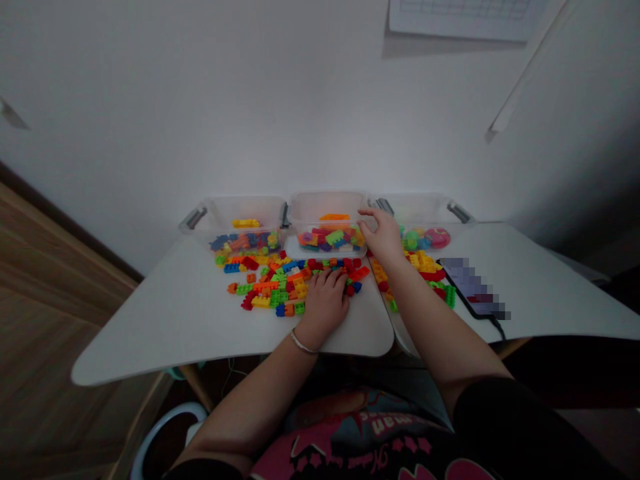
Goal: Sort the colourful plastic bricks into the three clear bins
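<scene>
My left hand (326, 297) lies palm down on the white table (165, 320), its fingers spread over a scatter of small coloured plastic bricks (273, 280). A thin bracelet circles that wrist. My right hand (383, 237) reaches to the right rim of the middle clear plastic bin (327, 230), fingers curled at the rim; whether it holds a brick is hidden. That bin holds mixed bricks, with an orange one on top.
A left clear bin (240, 230) and a right clear bin (425, 220) with bricks flank the middle one against the wall. More bricks (425, 270) lie on the second table (550, 280). A phone (473, 287) with a cable sits there.
</scene>
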Demonstrator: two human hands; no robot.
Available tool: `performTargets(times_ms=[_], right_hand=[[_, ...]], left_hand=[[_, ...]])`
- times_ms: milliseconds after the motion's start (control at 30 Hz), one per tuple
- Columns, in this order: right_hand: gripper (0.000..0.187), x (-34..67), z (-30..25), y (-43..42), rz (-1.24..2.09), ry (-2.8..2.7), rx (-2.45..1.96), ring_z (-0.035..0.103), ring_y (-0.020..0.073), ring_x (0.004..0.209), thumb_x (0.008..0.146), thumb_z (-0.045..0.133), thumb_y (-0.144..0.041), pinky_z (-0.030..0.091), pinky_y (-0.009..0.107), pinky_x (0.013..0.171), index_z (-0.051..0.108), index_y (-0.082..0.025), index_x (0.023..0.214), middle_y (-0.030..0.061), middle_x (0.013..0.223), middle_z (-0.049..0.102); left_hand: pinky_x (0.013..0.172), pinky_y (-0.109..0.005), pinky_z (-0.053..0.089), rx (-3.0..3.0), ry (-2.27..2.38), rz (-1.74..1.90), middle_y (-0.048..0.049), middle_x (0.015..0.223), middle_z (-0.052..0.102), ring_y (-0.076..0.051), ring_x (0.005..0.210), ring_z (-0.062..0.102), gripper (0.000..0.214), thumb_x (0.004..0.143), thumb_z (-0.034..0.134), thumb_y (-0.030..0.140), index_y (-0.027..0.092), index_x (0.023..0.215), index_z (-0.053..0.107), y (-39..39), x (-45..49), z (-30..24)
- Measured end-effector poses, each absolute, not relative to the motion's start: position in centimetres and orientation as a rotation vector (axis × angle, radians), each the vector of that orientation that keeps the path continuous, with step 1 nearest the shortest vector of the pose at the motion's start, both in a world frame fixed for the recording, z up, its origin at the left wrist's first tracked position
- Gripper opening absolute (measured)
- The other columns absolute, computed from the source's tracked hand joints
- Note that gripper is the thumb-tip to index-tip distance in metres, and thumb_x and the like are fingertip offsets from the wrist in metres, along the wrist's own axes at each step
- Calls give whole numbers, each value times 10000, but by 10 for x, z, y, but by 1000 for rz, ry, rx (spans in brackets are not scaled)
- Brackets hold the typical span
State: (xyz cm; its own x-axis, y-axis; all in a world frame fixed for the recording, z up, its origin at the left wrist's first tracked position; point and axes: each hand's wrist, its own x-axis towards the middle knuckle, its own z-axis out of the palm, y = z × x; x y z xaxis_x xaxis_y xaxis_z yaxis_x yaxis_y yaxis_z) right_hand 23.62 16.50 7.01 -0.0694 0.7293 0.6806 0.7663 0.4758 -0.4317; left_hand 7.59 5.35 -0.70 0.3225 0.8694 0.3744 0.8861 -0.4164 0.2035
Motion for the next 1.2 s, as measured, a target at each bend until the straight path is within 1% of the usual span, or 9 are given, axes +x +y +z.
performTargets(times_ms=[133, 300, 400, 500, 633, 800, 967, 1133, 1200], right_hand=[[268, 247, 54, 142, -122, -1765, -1243, 582, 292, 1139, 884, 502, -281, 423, 459, 1013, 638, -180, 1093, 139, 1153, 685], [225, 251, 26, 113, -115, -1998, -1334, 604, 268, 1040, 856, 521, -204, 424, 395, 981, 665, -167, 1024, 123, 1073, 708], [294, 253, 13, 101, -143, -2135, -1422, 584, 266, 1067, 838, 512, -143, 408, 383, 990, 677, -171, 1080, 109, 1111, 706], [355, 254, 5, 94, -183, -2211, -1473, 555, 280, 1111, 837, 523, -143, 389, 394, 1016, 669, -160, 1160, 103, 1160, 698], [374, 255, -3, 92, -178, -2261, -1506, 544, 288, 1123, 845, 526, -144, 401, 403, 1000, 668, -168, 1189, 100, 1182, 692], [336, 254, -6, 94, -166, -2258, -1594, 556, 290, 1070, 854, 534, -166, 431, 395, 938, 691, -171, 1151, 111, 1085, 706], [331, 254, -5, 94, -147, -2225, -1585, 565, 285, 1068, 840, 550, -165, 419, 390, 949, 683, -168, 1144, 105, 1062, 714], [249, 256, -8, 95, -138, -2197, -1571, 590, 290, 1021, 818, 559, -171, 430, 388, 928, 697, -158, 1025, 116, 989, 717], [243, 257, -8, 96, -135, -2131, -1534, 600, 291, 1010, 810, 570, -186, 440, 395, 923, 691, -161, 1020, 117, 986, 716]], left_hand=[[1114, -543, 353, -2524, -1680, -677, -84, 1392, 578, -317, 1308, 464, 475, 848, 546, 238, 196, 1321, 560, 53, 76, -7], [1111, -535, 354, -2518, -1675, -690, -84, 1386, 581, -312, 1301, 467, 474, 844, 549, 238, 204, 1317, 562, 53, 76, -8], [1113, -527, 354, -2515, -1678, -691, -83, 1377, 589, -311, 1297, 470, 465, 846, 547, 242, 202, 1309, 568, 53, 76, -8], [1114, -519, 353, -2508, -1675, -691, -80, 1378, 589, -311, 1297, 472, 464, 848, 542, 240, 198, 1310, 569, 53, 76, -8], [1115, -519, 353, -2512, -1684, -678, -82, 1384, 587, -314, 1305, 468, 472, 850, 548, 245, 188, 1319, 565, 53, 76, -8], [1116, -521, 354, -2506, -1679, -677, -79, 1381, 591, -310, 1306, 468, 472, 849, 555, 246, 198, 1318, 567, 53, 76, -8], [1118, -519, 354, -2506, -1674, -682, -76, 1385, 588, -312, 1299, 472, 467, 854, 553, 244, 184, 1317, 567, 53, 76, -8], [1112, -516, 366, -2502, -1680, -721, -78, 1366, 604, -314, 1293, 485, 448, 857, 578, 253, 182, 1300, 574, 54, 77, -8], [1110, -512, 370, -2488, -1700, -767, -91, 1345, 617, -310, 1285, 499, 436, 865, 583, 257, 177, 1294, 571, 54, 77, -8]])
